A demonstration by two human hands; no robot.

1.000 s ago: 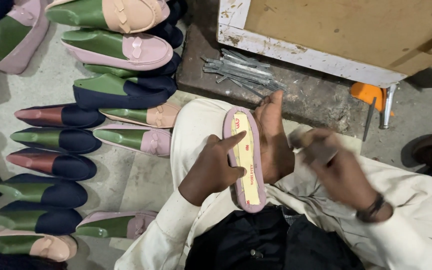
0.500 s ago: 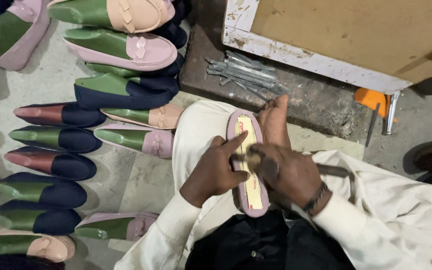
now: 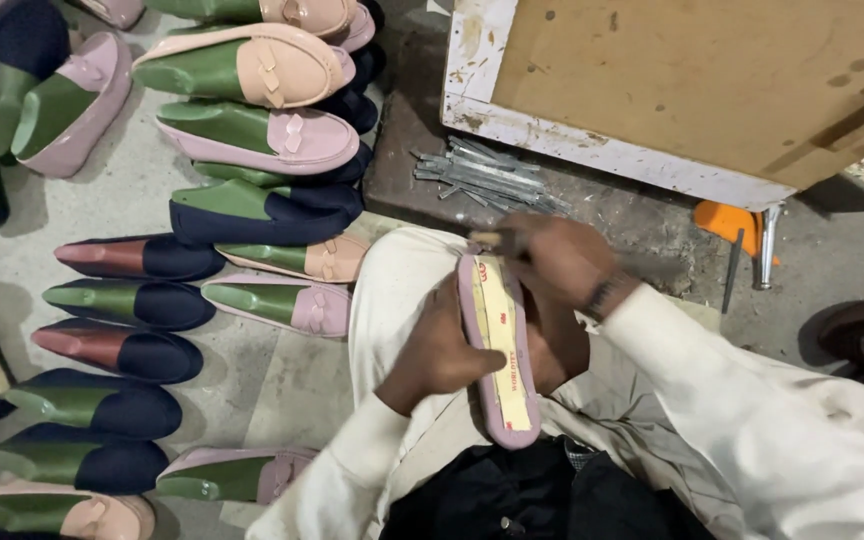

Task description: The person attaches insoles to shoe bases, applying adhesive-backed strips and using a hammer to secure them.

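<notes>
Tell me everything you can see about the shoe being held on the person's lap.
The shoe lies sole-up along the person's thigh, toe toward the far side. Its upper edge is mauve pink, folded around a pale yellow insole board bearing small red print. The left hand grips its side near the middle; the right hand is at the toe end, pressing a thin tool there. The heel end points back toward the person's body. The upper's top face is hidden.

Hands: two, left hand (image 3: pixel 442 350) and right hand (image 3: pixel 557 260)
Upturned shoe (image 3: pixel 497 350): one
Orange-handled tool (image 3: pixel 737 235): one
Metal strips (image 3: pixel 482 175): one pile
</notes>
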